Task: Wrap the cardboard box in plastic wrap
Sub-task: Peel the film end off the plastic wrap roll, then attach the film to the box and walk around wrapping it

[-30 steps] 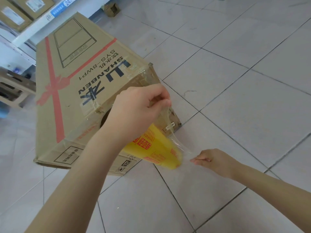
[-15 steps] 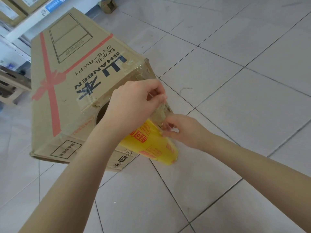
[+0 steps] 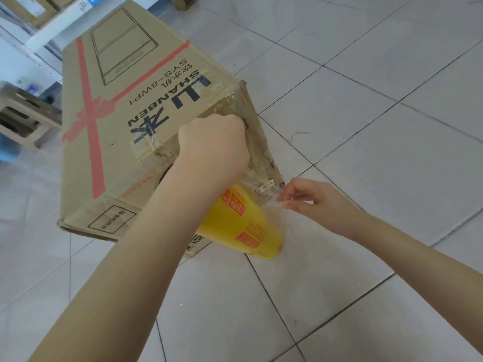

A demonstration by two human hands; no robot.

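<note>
A tall cardboard box (image 3: 112,108) with red ribbon print and blue lettering stands on the tiled floor. Clear film (image 3: 257,150) clings to its near right face. My left hand (image 3: 213,150) grips the top of a yellow plastic wrap roll (image 3: 243,220), which points down towards the floor beside the box. My right hand (image 3: 311,198) is at the box's lower right corner and pinches the loose clear film coming off the roll. The upper end of the roll is hidden behind my left hand.
A beige plastic stool (image 3: 23,118) stands left of the box. White shelving with cartons (image 3: 44,24) runs along the upper left. A small cardboard piece (image 3: 183,1) lies on the floor at the top. Grey floor tiles (image 3: 366,126) spread to the right.
My right hand went up to the roll beside my left hand, then drew back right and down with the film. The left hand and roll stay against the box.
</note>
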